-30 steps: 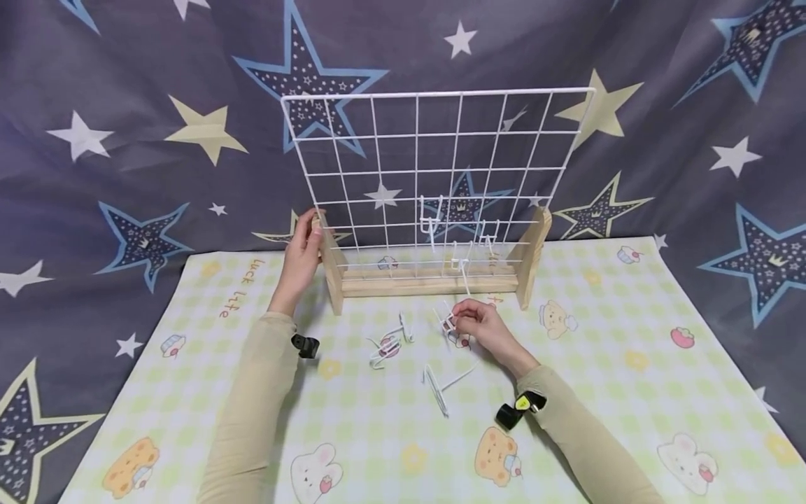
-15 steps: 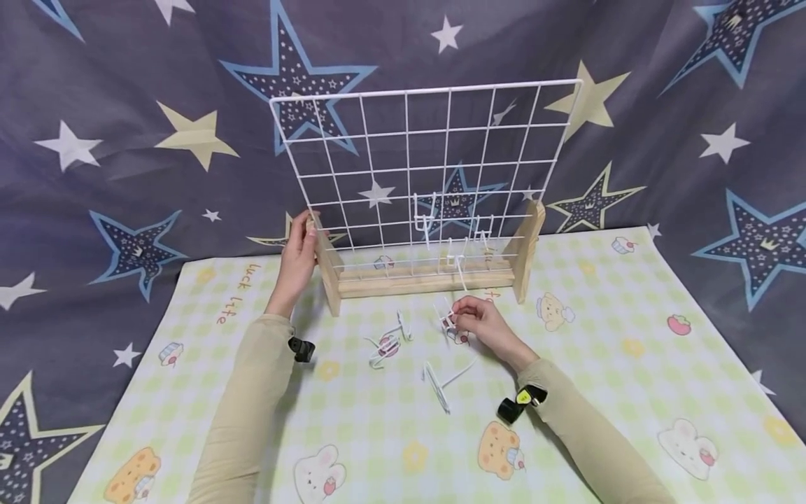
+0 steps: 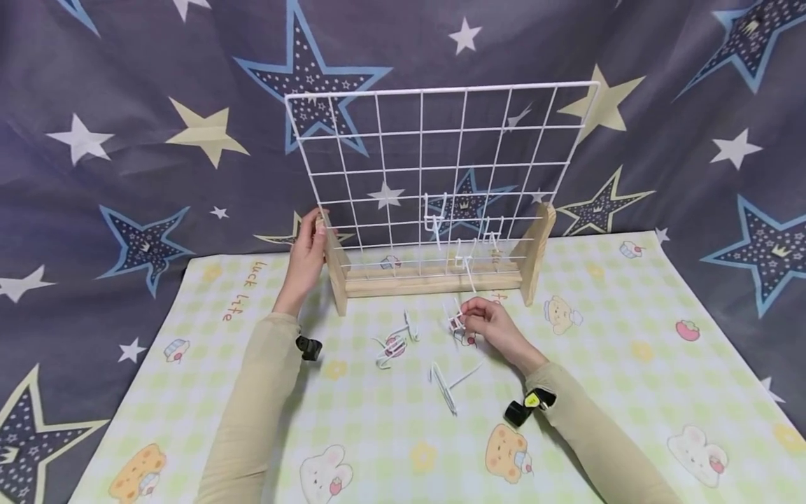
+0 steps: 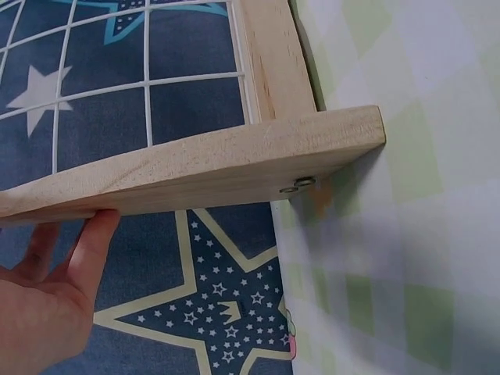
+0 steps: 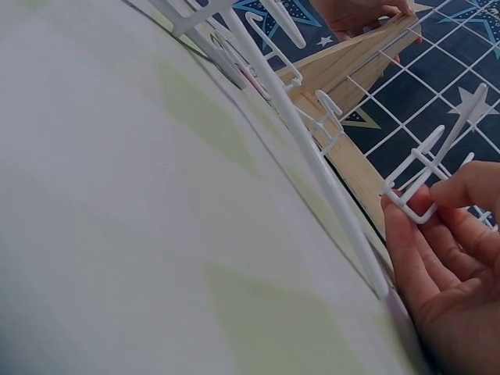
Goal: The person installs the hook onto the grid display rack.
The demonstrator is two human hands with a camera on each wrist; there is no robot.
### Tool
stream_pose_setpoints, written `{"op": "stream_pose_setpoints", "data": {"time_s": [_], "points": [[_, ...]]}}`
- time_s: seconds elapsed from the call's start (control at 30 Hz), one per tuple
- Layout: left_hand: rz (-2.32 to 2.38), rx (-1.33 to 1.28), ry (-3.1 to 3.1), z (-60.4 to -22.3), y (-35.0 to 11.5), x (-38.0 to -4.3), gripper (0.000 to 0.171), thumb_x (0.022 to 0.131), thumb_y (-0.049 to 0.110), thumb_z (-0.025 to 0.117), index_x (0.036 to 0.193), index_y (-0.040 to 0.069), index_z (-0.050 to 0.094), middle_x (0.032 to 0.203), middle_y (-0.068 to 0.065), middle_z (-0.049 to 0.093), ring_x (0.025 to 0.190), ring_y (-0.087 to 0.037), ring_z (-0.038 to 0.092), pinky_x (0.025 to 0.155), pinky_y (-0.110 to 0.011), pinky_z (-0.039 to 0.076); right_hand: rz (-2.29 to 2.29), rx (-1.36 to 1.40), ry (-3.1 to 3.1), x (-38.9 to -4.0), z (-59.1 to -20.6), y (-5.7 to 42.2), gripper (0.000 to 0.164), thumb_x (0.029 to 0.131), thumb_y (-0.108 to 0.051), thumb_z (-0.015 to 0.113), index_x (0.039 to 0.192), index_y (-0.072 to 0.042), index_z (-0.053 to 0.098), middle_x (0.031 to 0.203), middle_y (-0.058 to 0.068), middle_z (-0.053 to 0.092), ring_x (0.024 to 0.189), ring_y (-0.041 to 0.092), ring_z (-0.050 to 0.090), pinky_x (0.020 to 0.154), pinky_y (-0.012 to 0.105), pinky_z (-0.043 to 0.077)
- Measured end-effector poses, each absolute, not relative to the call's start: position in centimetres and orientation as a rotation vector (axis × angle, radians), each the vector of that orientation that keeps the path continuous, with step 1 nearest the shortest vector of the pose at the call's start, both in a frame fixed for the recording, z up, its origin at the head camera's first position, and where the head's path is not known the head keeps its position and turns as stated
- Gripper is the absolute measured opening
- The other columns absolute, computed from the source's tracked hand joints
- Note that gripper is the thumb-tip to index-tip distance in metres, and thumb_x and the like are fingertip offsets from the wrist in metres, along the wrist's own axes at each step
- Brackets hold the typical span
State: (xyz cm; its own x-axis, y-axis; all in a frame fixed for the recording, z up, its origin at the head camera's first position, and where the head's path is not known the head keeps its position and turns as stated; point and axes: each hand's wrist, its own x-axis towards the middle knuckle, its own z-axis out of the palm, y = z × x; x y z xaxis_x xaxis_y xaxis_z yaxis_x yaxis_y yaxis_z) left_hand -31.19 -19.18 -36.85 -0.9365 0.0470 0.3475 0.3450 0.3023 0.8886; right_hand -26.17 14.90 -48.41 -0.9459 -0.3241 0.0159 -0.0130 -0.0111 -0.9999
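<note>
A white wire grid [image 3: 420, 170] stands upright in a wooden base [image 3: 434, 283] with two wooden side panels. My left hand [image 3: 305, 255] grips the upper end of the left side panel [image 3: 334, 273]; the left wrist view shows fingertips against the panel's outer face [image 4: 195, 191]. In front of the base, my right hand [image 3: 497, 327] pinches a white wire hook [image 5: 426, 168] between thumb and fingers, just above the tablecloth. Three similar hooks hang on the grid's lower right: an upper one [image 3: 434, 222], a right one [image 3: 494, 234] and a lower one [image 3: 464, 262].
Loose white hooks lie on the checked tablecloth [image 3: 365, 420]: one [image 3: 446, 388] nearer the front, and two to the left, a nearer one [image 3: 392, 349] and a farther one [image 3: 410, 326]. A dark star-patterned curtain [image 3: 157, 84] hangs behind the table.
The head view shifts slightly left, then back right. Both hands keep their holds, and the hooks stay where they are relative to the stand.
</note>
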Motion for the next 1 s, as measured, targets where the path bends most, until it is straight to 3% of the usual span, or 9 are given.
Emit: {"op": "stream_pose_setpoints", "data": {"time_s": [0.17, 0.3, 0.47, 0.67, 0.8, 1.0], "points": [[-1.653, -0.38, -2.314, -37.0, -19.3, -31.1, 0.04, 0.106, 0.014, 0.036, 0.143, -0.002, 0.035, 0.121, -0.035, 0.055, 0.1, -0.045, 0.057, 0.062, -0.022, 0.048, -2.074, -0.36, 2.011, -26.0, -48.5, 15.0, 0.016, 0.087, 0.009, 0.053, 0.101, 0.014, 0.052, 0.085, 0.009, 0.061, 0.07, 0.015, 0.059, 0.058, 0.027, 0.054], [-1.652, -0.383, -2.304, -37.0, -19.5, -31.0, 0.04, 0.106, 0.013, 0.035, 0.143, -0.002, 0.035, 0.121, -0.035, 0.055, 0.103, -0.045, 0.057, 0.064, -0.022, 0.049, -2.048, -0.393, 2.091, -26.1, -47.4, 15.2, 0.017, 0.085, 0.009, 0.054, 0.101, 0.014, 0.054, 0.087, 0.012, 0.062, 0.074, 0.018, 0.061, 0.065, 0.028, 0.055], [-1.654, -0.4, -2.307, -36.9, -19.4, -31.2, 0.039, 0.106, 0.013, 0.035, 0.142, -0.003, 0.035, 0.12, -0.035, 0.055, 0.103, -0.046, 0.057, 0.065, -0.022, 0.051, -1.962, -0.461, 2.261, -25.8, -44.4, 15.9, 0.018, 0.084, 0.009, 0.058, 0.101, 0.013, 0.056, 0.091, 0.014, 0.064, 0.078, 0.015, 0.061, 0.073, 0.023, 0.052], [-1.675, -0.415, -2.311, -36.7, -19.2, -31.3, 0.04, 0.106, 0.015, 0.035, 0.143, -0.001, 0.034, 0.122, -0.036, 0.054, 0.102, -0.047, 0.056, 0.065, -0.022, 0.051, -2.063, -0.55, 2.267, -25.4, -40.0, 17.2, 0.016, 0.086, 0.013, 0.054, 0.101, 0.018, 0.053, 0.089, 0.004, 0.066, 0.077, 0.014, 0.064, 0.073, 0.023, 0.054], [-1.676, -0.396, -2.316, -36.6, -19.2, -31.2, 0.04, 0.106, 0.015, 0.036, 0.144, 0.001, 0.035, 0.122, -0.034, 0.054, 0.102, -0.047, 0.056, 0.063, -0.022, 0.049, -2.16, -0.598, 2.241, -25.5, -37.9, 17.9, 0.012, 0.087, 0.015, 0.052, 0.097, 0.01, 0.058, 0.086, 0.001, 0.067, 0.076, 0.014, 0.065, 0.072, 0.024, 0.055], [-1.662, -0.383, -2.321, -36.7, -19.3, -31.2, 0.04, 0.106, 0.016, 0.036, 0.143, 0.001, 0.036, 0.123, -0.033, 0.055, 0.104, -0.046, 0.057, 0.065, -0.026, 0.051, -2.398, -0.605, 2.095, -26.0, -35.6, 18.9, 0.023, 0.089, 0.019, 0.048, 0.094, 0.001, 0.062, 0.087, 0.006, 0.068, 0.078, 0.015, 0.067, 0.075, 0.027, 0.056]]}}
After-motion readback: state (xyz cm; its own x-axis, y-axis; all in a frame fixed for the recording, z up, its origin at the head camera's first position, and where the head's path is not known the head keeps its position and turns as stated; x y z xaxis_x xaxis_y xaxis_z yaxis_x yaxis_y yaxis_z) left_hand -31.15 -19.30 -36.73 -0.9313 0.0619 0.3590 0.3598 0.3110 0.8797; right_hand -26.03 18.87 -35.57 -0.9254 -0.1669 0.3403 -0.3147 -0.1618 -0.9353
